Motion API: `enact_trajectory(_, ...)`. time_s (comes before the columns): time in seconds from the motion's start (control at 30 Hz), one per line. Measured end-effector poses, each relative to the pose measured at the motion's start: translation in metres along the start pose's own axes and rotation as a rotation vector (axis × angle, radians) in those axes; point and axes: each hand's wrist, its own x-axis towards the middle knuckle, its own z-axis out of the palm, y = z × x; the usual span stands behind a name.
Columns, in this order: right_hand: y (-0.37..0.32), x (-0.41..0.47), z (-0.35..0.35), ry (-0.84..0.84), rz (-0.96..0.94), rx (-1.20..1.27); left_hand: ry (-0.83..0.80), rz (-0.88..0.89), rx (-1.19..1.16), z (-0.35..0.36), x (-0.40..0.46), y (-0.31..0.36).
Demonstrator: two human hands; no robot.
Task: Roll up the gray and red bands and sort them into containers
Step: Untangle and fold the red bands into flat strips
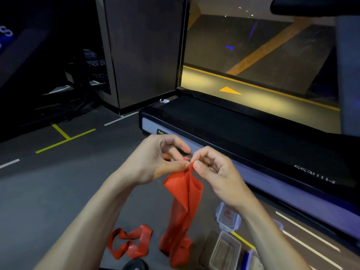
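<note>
While I stand over dark gym flooring (58, 191) marked with yellow and white tape lines, beside a treadmill (224, 121) facing a window, my left hand (155, 160) and right hand (216, 172) pinch the top edge of a red band (185, 201), which hangs below my fingertips to the floor near clear containers (226, 248).

Held red band (187, 201): we see thin, smooth, rubbery sheet, slightly translucent.
Red loop band (129, 241): the same smooth rubbery finish.
Containers (224, 250): clear glossy plastic.
Floor (58, 188): matt dark grey, we see taped lines.
Treadmill belt (214, 117): matt black, finely textured.
</note>
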Motion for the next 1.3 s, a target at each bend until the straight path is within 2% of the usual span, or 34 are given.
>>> enact_trajectory(0.13,-0.004,-0.001,0.001,0.02,0.0,-0.113,0.002,-0.008,0.035,-0.002,-0.001,-0.001)
enact_trajectory(0.37,-0.007,-0.002,0.006,0.093,-0.059,-0.398,0.099,0.047,0.294,0.003,-0.003,-0.001)
enact_trajectory(0.53,-0.007,-0.001,0.007,0.134,-0.061,-0.38,0.13,0.023,0.292,0.003,-0.003,0.001)
enact_trajectory(0.7,-0.007,-0.001,0.005,0.134,-0.024,-0.236,0.091,-0.033,0.071,0.004,-0.004,0.004)
enact_trajectory(1.0,-0.009,-0.003,0.007,0.21,-0.124,-0.418,0.116,-0.029,-0.064,0.011,-0.006,0.002)
enact_trajectory(1.3,-0.012,-0.005,0.005,0.236,-0.129,-0.339,0.118,-0.075,-0.233,0.013,-0.009,0.005)
